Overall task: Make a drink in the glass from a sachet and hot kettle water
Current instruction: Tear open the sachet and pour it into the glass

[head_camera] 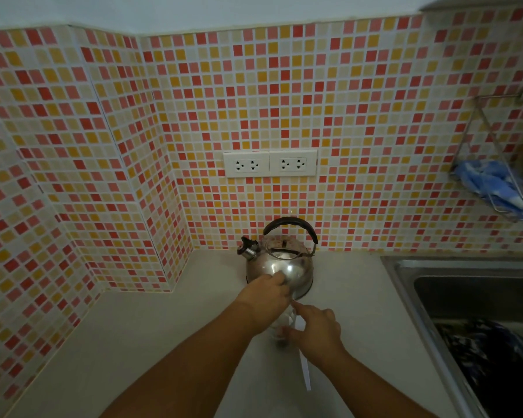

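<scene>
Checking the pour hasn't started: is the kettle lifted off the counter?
No. The kettle stands upright on the counter by the tiled wall, its black handle untouched, both hands in front of it.

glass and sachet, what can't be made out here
- Glass, head view: mostly hidden behind the left hand and right hand; contents unreadable.
- Sachet: a pale strip under the right hand, print too small, opened or not unclear.
- Kettle: water level hidden by metal.
- Sink: cut off by right edge.
</scene>
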